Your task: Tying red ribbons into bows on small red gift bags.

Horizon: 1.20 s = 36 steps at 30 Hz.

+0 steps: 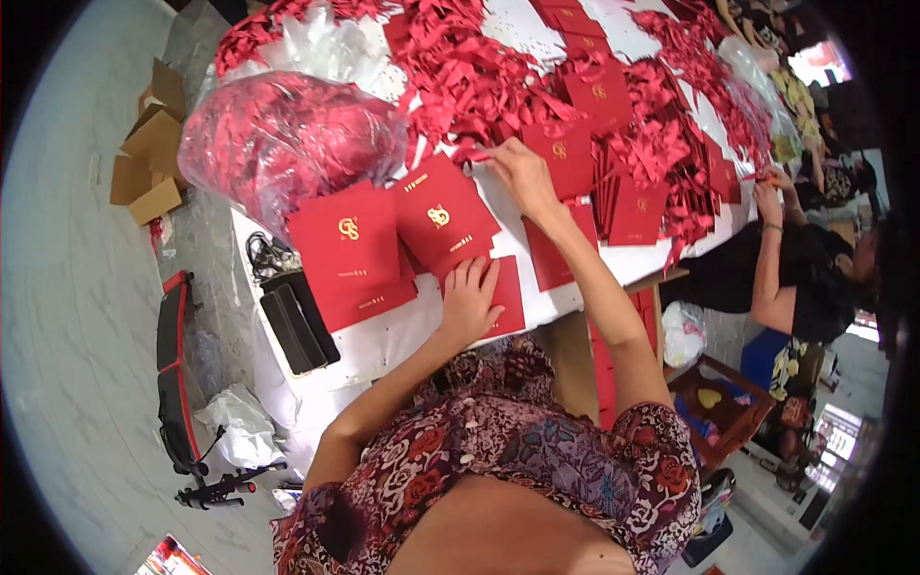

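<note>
Left hand (470, 305), frame center: fingers slightly spread, laid on red card (510, 287), gripping nothing. Right hand (522, 180), upper center: fingers closed, pinching red ribbon (468, 155). Printed red folders (350, 251) overlap on table (379, 343), left of center, near plastic bag (287, 144), upper left.

Observe the gold monogram (348, 229) on the left red card (331, 264) before you; small gold print (353, 273) sits beneath it. Your adjacent red card (410, 216) carries a gold monogram between two small gold print lines.
</note>
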{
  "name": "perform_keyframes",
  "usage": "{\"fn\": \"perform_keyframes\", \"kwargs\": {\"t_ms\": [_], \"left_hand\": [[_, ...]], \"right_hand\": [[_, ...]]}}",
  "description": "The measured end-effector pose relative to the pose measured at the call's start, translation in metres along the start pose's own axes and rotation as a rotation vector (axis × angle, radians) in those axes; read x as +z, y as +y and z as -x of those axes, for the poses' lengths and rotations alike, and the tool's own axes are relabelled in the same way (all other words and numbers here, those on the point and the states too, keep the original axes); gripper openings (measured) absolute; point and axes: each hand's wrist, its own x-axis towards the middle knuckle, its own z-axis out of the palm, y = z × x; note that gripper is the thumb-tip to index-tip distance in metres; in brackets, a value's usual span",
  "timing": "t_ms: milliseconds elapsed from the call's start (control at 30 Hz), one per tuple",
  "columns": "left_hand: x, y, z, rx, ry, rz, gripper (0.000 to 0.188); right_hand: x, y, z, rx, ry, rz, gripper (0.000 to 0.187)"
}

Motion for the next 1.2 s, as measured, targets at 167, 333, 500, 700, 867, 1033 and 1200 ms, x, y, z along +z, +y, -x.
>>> {"fn": "perform_keyframes", "kwargs": {"t_ms": [167, 333, 500, 700, 867, 1033, 1200], "left_hand": [[0.018, -0.003, 0.016, 0.06, 0.126, -0.002, 0.073], [0.03, -0.003, 0.034, 0.031, 0.162, -0.036, 0.067], [0.04, -0.004, 0.051, 0.004, 0.231, -0.083, 0.067], [0.038, -0.003, 0.056, 0.031, 0.348, -0.106, 0.063], [0.035, -0.005, 0.054, 0.022, 0.298, -0.108, 0.062], [0.035, -0.007, 0.054, 0.009, 0.295, -0.131, 0.061], [0.038, -0.005, 0.055, 0.022, 0.304, -0.146, 0.064]], "right_hand": [[-0.01, 0.007, 0.025, 0.115, -0.141, -0.007, 0.012], [-0.028, -0.01, 0.058, 0.034, -0.463, -0.097, 0.008], [-0.037, -0.015, 0.116, -0.004, -0.769, -0.134, 0.008], [-0.045, -0.001, 0.142, 0.245, -0.163, 0.125, 0.016], [-0.015, 0.006, 0.121, 0.263, -0.152, 0.163, 0.03], [0.007, -0.02, 0.11, 0.434, -0.384, 0.395, 0.049], [0.037, 0.004, 0.131, 0.277, -0.326, 0.426, 0.035]]}}
